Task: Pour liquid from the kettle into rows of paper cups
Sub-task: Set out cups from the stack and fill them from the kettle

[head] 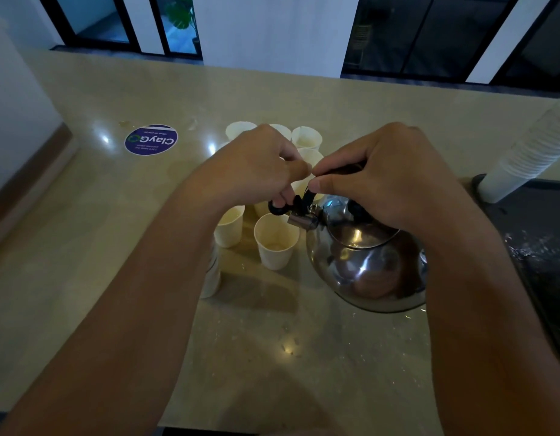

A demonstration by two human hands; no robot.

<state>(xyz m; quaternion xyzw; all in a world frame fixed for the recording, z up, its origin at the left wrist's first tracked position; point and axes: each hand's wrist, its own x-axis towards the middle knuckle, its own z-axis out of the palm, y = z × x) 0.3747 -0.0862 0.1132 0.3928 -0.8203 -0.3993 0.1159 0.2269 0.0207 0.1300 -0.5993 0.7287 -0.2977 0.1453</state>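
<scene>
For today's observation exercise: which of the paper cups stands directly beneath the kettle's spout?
The near cup, just left of the steel kettle. Its open mouth sits under the spout; the other cups stand further left or behind the hands.

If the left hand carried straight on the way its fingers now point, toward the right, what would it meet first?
The left hand points right, pinching the black spout lever of the kettle. Going on, it would probably meet the right hand on the kettle's handle first; their fingertips look nearly touching, though depth is unclear.
</scene>
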